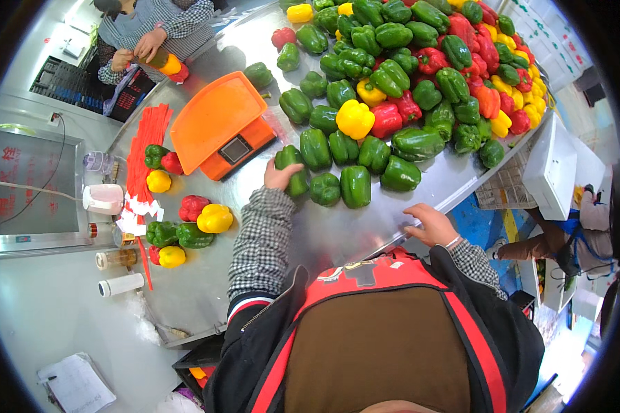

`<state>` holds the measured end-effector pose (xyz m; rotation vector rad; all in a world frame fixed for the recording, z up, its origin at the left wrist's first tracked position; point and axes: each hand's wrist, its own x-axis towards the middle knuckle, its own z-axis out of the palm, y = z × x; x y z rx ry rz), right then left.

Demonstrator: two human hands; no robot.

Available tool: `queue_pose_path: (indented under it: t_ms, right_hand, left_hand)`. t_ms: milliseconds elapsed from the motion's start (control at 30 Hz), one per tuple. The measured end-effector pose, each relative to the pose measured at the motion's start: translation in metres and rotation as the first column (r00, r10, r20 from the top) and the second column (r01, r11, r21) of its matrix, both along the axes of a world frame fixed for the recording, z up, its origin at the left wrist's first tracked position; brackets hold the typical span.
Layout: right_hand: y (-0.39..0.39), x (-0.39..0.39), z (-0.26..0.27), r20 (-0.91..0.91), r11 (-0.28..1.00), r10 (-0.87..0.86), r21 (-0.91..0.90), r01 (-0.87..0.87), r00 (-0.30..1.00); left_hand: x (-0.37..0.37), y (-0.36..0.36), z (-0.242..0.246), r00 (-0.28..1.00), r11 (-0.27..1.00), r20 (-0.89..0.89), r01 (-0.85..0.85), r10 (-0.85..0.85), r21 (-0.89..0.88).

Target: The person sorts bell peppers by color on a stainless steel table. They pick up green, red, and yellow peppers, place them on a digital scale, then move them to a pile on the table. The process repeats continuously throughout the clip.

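My left hand [280, 176] grips a green bell pepper [292, 168] at the left front of the loose peppers, its thumb lying across the top. Beside that pepper are more green bell peppers [356, 187] in a rough row on the steel table [336, 232]. A yellow bell pepper [355, 119] rests just behind this row. My right hand [431, 224] hangs over the table's near edge with fingers spread and nothing in it. An orange weighing scale [219, 121] with a tray on top stands left of my left hand.
Behind, a large heap of mixed peppers [444, 62] covers the table. Small pepper groups [191, 227] and red strips [147, 149] lie at left, near a white mug [103, 199] and jars [116, 259]. A co-worker [155, 38] holds bagged peppers [170, 64]; a white bin [550, 168] is at right.
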<state>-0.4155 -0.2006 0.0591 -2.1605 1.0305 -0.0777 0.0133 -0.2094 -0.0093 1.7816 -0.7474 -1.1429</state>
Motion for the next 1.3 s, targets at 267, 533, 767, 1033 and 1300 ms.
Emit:
queue_pose_path:
  t_ms: [267, 533, 767, 1033, 1300]
  right_hand:
    - [-0.086, 0.015, 0.021, 0.157, 0.965, 0.009, -0.26, 0.033, 0.988]
    - [-0.146, 0.045, 0.038, 0.172, 0.9, 0.051, -0.435, 0.03, 0.984]
    - [-0.173, 0.056, 0.031, 0.185, 0.908, -0.034, -0.405, 0.108, 0.982]
    - [-0.202, 0.165, 0.007, 0.075, 0.959, 0.03, -0.283, -0.008, 0.997]
    - [-0.176, 0.285, 0.047, 0.503, 0.854, 0.337, -0.52, -0.033, 0.796]
  left_hand:
    - [0.076, 0.003, 0.137, 0.832, 0.931, 0.529, 0.044, 0.166, -0.362]
    - [0.155, -0.067, 0.147, 0.237, 0.947, 0.951, -0.202, -0.2, 0.249]
    - [0.09, -0.049, 0.124, -0.004, 0.933, 0.973, 0.284, 0.23, -0.22]
    - [-0.038, 0.015, 0.037, 0.595, 0.932, 0.798, 0.228, 0.095, -0.281]
    - [-0.037, 0.072, -0.039, 0.531, 0.968, 0.814, -0.051, 0.235, -0.246]
